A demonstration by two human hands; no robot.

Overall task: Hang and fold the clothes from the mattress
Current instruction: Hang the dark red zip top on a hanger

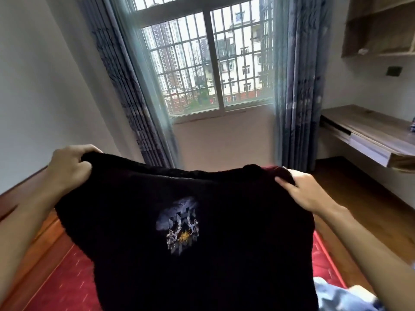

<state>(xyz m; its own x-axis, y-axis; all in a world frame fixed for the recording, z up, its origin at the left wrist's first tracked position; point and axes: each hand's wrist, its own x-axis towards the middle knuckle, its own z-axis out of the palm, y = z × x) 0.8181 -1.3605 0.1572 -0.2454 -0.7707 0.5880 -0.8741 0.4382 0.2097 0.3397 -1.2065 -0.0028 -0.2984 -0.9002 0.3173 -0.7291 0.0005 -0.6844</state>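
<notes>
I hold a black T-shirt with a small printed picture on its middle spread out in the air in front of me. My left hand grips its upper left corner, fingers curled round the cloth. My right hand grips the upper right corner, thumb on the near side. The shirt hangs down over the red mattress, hiding most of it. A light blue patterned garment lies on the mattress at the lower right.
A wooden bed frame runs along the left. A barred window with blue curtains stands ahead. A wooden desk and wall shelves are on the right, with wooden floor below.
</notes>
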